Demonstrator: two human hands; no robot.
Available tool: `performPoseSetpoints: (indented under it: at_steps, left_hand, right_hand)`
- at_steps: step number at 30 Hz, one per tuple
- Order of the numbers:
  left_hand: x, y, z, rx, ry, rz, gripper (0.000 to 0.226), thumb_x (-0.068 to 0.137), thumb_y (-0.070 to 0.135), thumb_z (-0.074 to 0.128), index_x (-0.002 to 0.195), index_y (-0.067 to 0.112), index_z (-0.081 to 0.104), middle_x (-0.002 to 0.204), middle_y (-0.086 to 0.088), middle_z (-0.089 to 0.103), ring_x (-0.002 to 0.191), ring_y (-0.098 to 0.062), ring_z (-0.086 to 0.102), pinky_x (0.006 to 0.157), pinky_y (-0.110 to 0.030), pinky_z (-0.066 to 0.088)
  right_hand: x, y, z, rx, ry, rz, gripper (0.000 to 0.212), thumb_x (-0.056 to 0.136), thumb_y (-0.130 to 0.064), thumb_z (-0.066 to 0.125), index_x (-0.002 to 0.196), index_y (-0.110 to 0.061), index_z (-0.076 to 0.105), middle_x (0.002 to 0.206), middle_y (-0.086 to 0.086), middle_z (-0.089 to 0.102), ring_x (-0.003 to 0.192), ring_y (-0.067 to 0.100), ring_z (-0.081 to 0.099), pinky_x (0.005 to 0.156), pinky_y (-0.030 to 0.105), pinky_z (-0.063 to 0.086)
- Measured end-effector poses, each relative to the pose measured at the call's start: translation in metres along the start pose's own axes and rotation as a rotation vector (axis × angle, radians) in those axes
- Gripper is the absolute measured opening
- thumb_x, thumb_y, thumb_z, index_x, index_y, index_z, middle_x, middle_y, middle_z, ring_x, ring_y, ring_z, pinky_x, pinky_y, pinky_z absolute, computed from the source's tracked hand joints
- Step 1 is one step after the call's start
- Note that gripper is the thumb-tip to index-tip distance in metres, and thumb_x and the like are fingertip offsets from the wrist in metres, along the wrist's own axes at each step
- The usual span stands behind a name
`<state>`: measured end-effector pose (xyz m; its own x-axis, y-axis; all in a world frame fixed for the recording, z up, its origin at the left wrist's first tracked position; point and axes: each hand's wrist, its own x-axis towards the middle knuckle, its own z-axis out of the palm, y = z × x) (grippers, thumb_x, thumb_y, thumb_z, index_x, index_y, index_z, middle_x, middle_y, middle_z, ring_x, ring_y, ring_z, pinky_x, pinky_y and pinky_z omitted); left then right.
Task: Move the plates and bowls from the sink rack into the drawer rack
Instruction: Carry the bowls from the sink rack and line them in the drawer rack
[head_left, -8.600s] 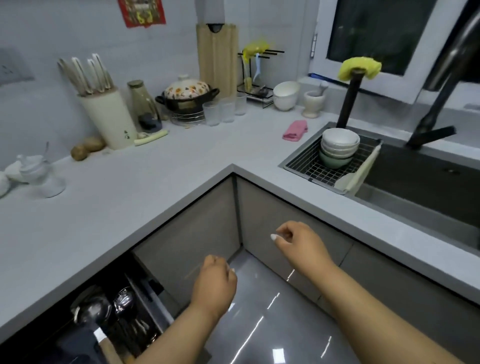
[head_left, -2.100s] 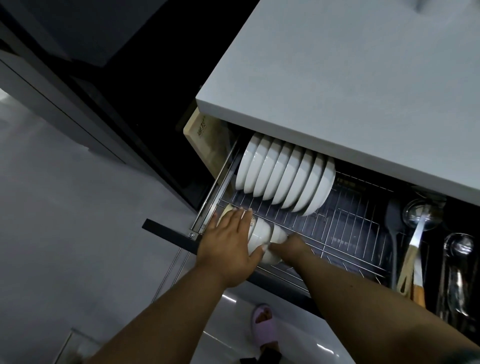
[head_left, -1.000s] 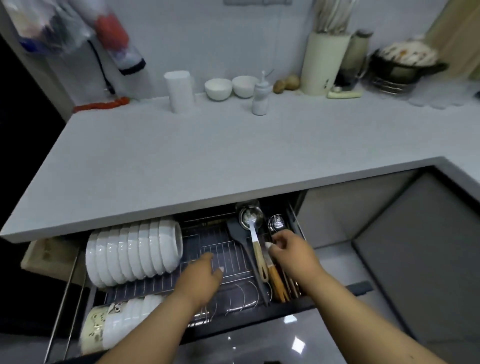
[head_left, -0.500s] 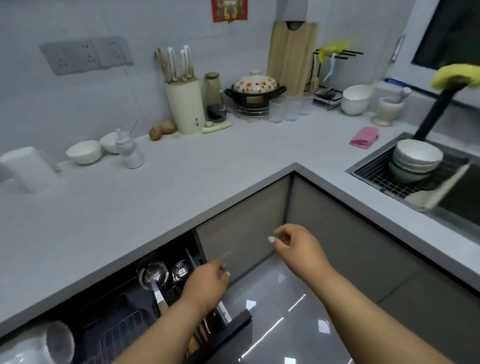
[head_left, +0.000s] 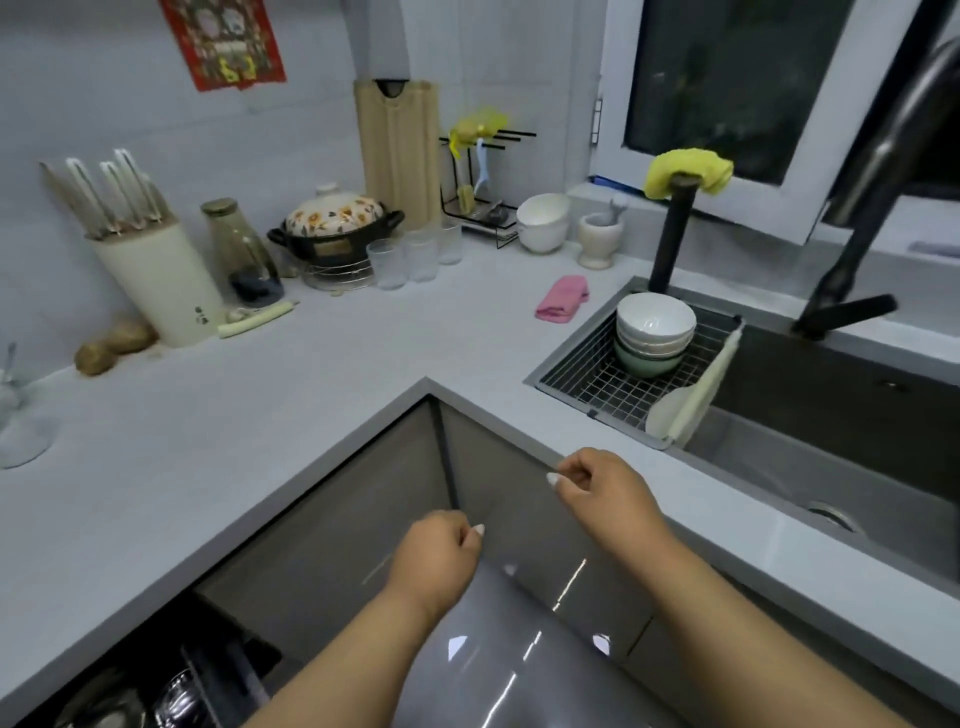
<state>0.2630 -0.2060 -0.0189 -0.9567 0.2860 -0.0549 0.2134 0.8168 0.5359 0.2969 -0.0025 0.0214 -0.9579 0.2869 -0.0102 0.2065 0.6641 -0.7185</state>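
Left hand (head_left: 439, 553) and right hand (head_left: 602, 491), loosely curled and holding nothing, hang apart below the table (head_left: 311, 395), free to reach the stacked bowls (head_left: 653, 332) draining in the sink rack (head_left: 582, 374).

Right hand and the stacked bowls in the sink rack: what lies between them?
In the head view, only the bare countertop edge and the wire sink rack lie between the empty right hand and the stacked bowls; no object blocks the way.

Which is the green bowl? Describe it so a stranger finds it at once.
Start at the dark steel sink on the right. Its wire sink rack holds one stack of round ceramic bowls. The pale green bowl is at the bottom; those above it are white.
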Motion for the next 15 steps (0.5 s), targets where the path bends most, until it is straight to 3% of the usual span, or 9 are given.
performPoseSetpoints:
  at_steps: [2, 5, 7, 9, 11, 15]
  left_hand:
    - [0.016, 0.01, 0.008, -0.007, 0.023, 0.053, 0.031, 0.094, 0.03, 0.051, 0.067, 0.014, 0.054, 0.079, -0.004, 0.056, 0.084, -0.022, 0.052, 0.065, -0.028, 0.03]
    - [0.038, 0.021, 0.017, -0.011, 0.087, 0.13, 0.023, 0.094, 0.03, 0.051, 0.102, 0.013, 0.065, 0.108, -0.004, 0.06, 0.109, -0.021, 0.049, 0.085, -0.024, 0.037]
    - [0.055, 0.028, 0.022, 0.016, 0.087, 0.164, 0.039, 0.095, 0.034, 0.048, 0.128, 0.014, 0.054, 0.136, -0.004, 0.05, 0.13, -0.021, 0.037, 0.106, -0.026, 0.028]
    - [0.076, 0.037, 0.027, 0.044, 0.071, 0.189, 0.052, 0.096, 0.039, 0.044, 0.143, 0.016, 0.038, 0.153, -0.004, 0.031, 0.143, -0.019, 0.02, 0.118, -0.03, 0.013]
    - [0.1, 0.048, 0.032, 0.074, 0.048, 0.212, 0.06, 0.097, 0.044, 0.039, 0.149, 0.018, 0.025, 0.159, -0.003, 0.016, 0.147, -0.017, 0.006, 0.12, -0.033, 0.002]
    - [0.154, 0.068, 0.045, 0.178, -0.013, 0.275, 0.066, 0.097, 0.05, 0.029, 0.152, 0.02, 0.009, 0.161, -0.004, -0.003, 0.147, -0.017, -0.011, 0.119, -0.039, -0.007]
  right_hand:
    - [0.008, 0.012, -0.007, 0.004, 0.015, 0.022, 0.014, 0.088, -0.037, 0.061, 0.093, -0.024, 0.063, 0.093, -0.007, 0.06, 0.083, 0.006, 0.056, 0.065, 0.013, 0.037]
    - [0.02, 0.026, -0.014, 0.004, 0.022, 0.06, 0.016, 0.088, -0.036, 0.062, 0.096, -0.022, 0.063, 0.092, -0.006, 0.06, 0.08, 0.006, 0.055, 0.062, 0.008, 0.035]
    - [0.028, 0.033, -0.019, 0.007, 0.037, 0.09, 0.02, 0.087, -0.038, 0.061, 0.101, -0.023, 0.063, 0.092, -0.006, 0.061, 0.08, 0.007, 0.056, 0.062, 0.012, 0.037]
    - [0.038, 0.04, -0.028, 0.009, 0.057, 0.13, 0.024, 0.088, -0.039, 0.06, 0.107, -0.025, 0.06, 0.091, -0.006, 0.062, 0.081, 0.009, 0.058, 0.063, 0.019, 0.039]
    - [0.05, 0.046, -0.038, 0.011, 0.08, 0.175, 0.028, 0.088, -0.04, 0.059, 0.113, -0.027, 0.056, 0.09, -0.007, 0.061, 0.083, 0.01, 0.058, 0.063, 0.022, 0.04]
    - [0.083, 0.061, -0.055, 0.053, 0.146, 0.255, 0.035, 0.089, -0.035, 0.059, 0.121, -0.025, 0.051, 0.086, -0.007, 0.059, 0.08, 0.009, 0.058, 0.067, 0.027, 0.047]
